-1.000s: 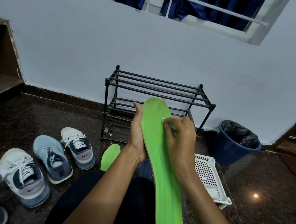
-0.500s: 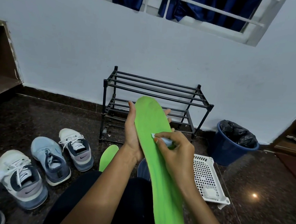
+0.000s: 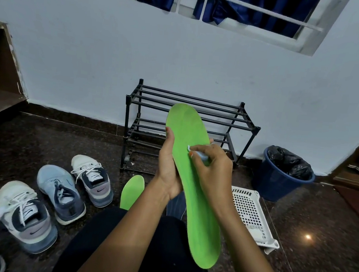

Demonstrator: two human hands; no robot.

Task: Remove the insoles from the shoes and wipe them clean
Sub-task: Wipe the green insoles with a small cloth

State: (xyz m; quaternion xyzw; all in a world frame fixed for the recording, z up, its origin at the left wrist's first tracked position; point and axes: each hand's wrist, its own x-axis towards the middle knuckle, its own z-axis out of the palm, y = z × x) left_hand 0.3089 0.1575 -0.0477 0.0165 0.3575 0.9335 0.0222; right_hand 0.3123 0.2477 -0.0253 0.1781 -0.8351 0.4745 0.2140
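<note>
A long bright green insole (image 3: 194, 181) stands up in front of me, toe end away. My left hand (image 3: 167, 167) grips its left edge near the middle, fingers wrapped behind it. My right hand (image 3: 212, 172) pinches a small white wipe (image 3: 200, 153) and presses it on the insole's upper half. A second green insole (image 3: 132, 191) lies on the dark floor behind my left forearm. Several grey, white and blue sneakers (image 3: 91, 179) sit on the floor at the left.
A black metal shoe rack (image 3: 237, 117) stands against the white wall. A white perforated plastic basket (image 3: 252, 215) lies on the floor at right, a blue bin (image 3: 275, 182) with a black liner beyond it. Wooden furniture sits at both edges.
My right hand has slid the wipe down the insole from near the toe toward the middle, then slightly back up. The left hand keeps its grip.
</note>
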